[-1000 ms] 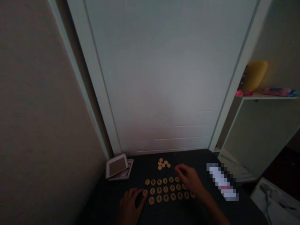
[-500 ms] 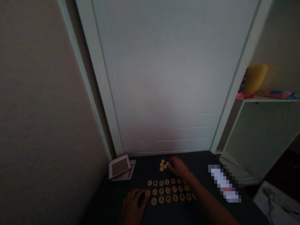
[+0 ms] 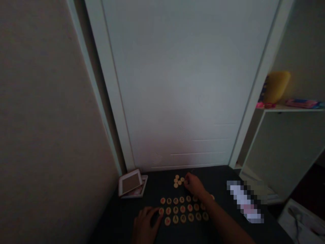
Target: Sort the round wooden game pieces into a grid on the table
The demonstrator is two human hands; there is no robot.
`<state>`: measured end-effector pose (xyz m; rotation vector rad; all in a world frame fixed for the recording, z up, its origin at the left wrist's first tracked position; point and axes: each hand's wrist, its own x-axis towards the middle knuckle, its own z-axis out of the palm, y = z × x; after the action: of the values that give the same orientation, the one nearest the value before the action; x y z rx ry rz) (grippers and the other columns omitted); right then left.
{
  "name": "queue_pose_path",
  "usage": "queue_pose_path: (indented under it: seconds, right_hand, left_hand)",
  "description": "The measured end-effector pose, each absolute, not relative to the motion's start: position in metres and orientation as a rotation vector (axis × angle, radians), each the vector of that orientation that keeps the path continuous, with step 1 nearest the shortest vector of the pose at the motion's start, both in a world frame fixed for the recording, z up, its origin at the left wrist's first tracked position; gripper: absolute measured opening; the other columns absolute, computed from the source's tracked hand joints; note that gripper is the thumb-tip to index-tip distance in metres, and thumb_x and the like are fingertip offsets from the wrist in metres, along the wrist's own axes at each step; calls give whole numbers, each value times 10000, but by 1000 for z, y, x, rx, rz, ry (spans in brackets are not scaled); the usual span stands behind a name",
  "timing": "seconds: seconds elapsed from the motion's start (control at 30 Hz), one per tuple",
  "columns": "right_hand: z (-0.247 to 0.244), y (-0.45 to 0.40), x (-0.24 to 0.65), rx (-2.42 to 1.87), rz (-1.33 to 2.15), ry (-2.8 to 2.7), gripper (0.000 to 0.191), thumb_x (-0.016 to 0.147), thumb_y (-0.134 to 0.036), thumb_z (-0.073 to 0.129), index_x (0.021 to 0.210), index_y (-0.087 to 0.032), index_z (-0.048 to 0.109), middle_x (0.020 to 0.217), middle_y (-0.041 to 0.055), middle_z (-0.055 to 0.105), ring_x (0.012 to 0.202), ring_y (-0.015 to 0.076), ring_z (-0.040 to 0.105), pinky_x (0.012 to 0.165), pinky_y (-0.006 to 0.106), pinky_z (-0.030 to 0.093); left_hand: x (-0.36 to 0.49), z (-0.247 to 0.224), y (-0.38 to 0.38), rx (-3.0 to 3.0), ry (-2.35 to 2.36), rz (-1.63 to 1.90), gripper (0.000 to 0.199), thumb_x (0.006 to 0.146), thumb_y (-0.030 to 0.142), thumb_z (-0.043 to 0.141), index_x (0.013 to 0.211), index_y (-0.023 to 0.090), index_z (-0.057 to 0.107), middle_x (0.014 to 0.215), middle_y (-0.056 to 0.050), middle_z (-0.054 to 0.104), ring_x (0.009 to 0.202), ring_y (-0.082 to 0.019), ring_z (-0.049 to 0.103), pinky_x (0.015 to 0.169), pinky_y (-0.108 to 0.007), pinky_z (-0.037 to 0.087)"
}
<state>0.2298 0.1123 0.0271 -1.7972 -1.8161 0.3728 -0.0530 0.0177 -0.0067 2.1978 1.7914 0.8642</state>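
Round wooden xiangqi pieces (image 3: 182, 209) with red and dark characters lie in three rows on a dark table. My left hand (image 3: 146, 222) rests at the rows' left end, its thumb and forefinger closed at the sides of the leftmost piece (image 3: 161, 211) in the middle row. Farther back sits a small cluster of plain-faced pieces (image 3: 176, 181). Beside its right edge is my right hand (image 3: 194, 184), fingers bent together over a pale piece (image 3: 185, 183) that is partly hidden. My right forearm covers the right end of the rows.
Two white-framed flat objects (image 3: 130, 183) are stacked at the table's back left. A blurred-out pale item (image 3: 245, 201) lies at the right. A white panel (image 3: 177, 84) rises behind the dark table (image 3: 116, 223). Right of it stands a shelf (image 3: 289, 110) with a yellow object (image 3: 276, 86).
The view has shifted slightly, so everything sits a little lower. My right forearm has moved a bit, and a piece shows at its far side. Both hands stay in nearly the same places.
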Motion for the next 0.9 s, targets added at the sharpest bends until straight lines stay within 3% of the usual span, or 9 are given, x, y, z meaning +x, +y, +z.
queue_pose_path:
  seconds: [0.27,0.47,0.73,0.9]
  right_hand:
    - [55,83,235,-1487,400,-1682,240,803,-254,600,1027,-181,647,928,55,695,821,180,643,782,293,488]
    - [69,39,237,-1284,576,-1491,318,856,-418,580,1075,-204,666,986,68,693,832,197,652,765,317,529]
    - [45,-26,227,-1279,801,-1345,365,855,-531,581,1051,-243,690,1023,69,690,938,236,652,837,352,523]
    - [22,-54,202,-1207,1016,-1216,431,768,-570,683,1043,-238,694,1036,75,703,928,251,678,852,368,537]
  left_hand:
    - [-54,-6,19,2165,1766,824,389,854,565,509,1063,309,713,1091,-62,661,1053,-270,589,907,-428,448]
    - [-54,-3,17,2127,1734,865,429,867,582,490,1085,277,698,1102,-67,672,1072,-274,598,938,-453,455]
    - [-49,-6,5,1970,1599,1194,454,860,613,486,972,241,722,1006,-75,700,971,-263,653,893,-407,531]
    - [-17,-10,-28,1921,1402,1170,397,880,576,494,944,263,729,922,-62,727,859,-227,684,788,-322,570]
